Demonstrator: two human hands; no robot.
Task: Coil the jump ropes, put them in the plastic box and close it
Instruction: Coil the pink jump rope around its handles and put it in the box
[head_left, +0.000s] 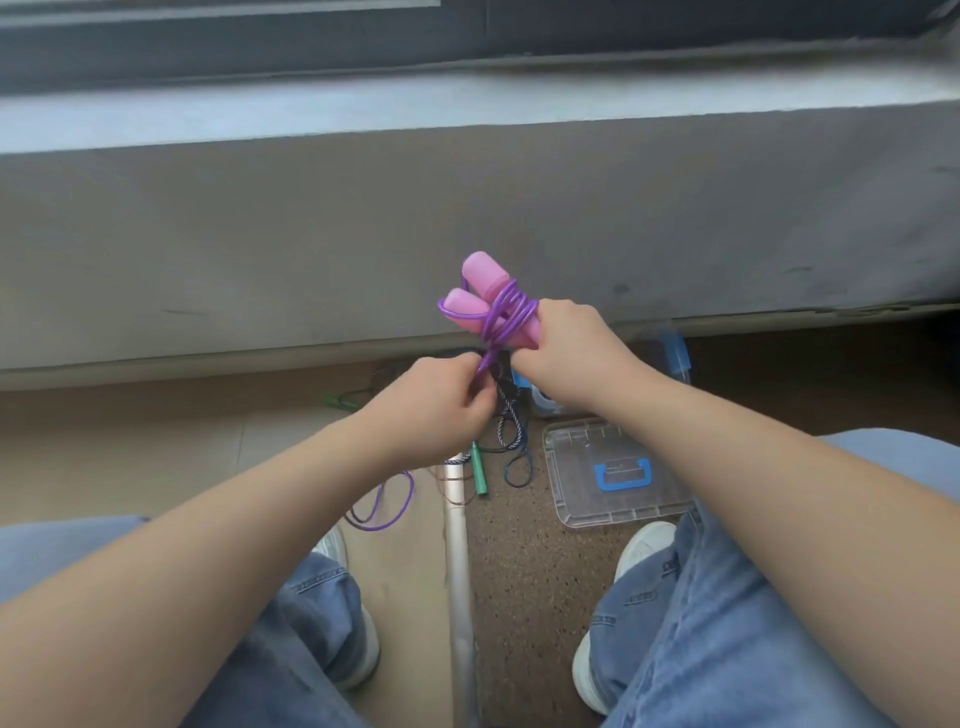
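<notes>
Between my knees, on the floor, lies what is left to do: the clear lid (618, 499) of the plastic box, flat with its blue handle up, just beside my right shoe, and to its left a green-handled rope (479, 475) and a dark braided rope (506, 421), both loose and uncoiled. A purple loop (384, 506) trails on the floor near my left shoe; I take it to be the free tail of the rope I am working on.

Higher up, my left hand (434, 402) is closed tight, pinching the purple cord (501, 325) where it comes down off the bundle. My right hand (566, 353) is wrapped around the lower ends of the two pink handles (480, 299), which sit side by side with several turns of cord already wound across them.

Behind my right hand, on the floor against the grey ledge (467, 208), I can make out part of the plastic box (675, 358) with a blue latch; most of it is hidden by my wrist.

By my reckoning I am early in the job. One rope is mostly wound but its tail is not tucked, nothing seems to be in the box as far as I can see, two ropes wait, and the lid is off.
</notes>
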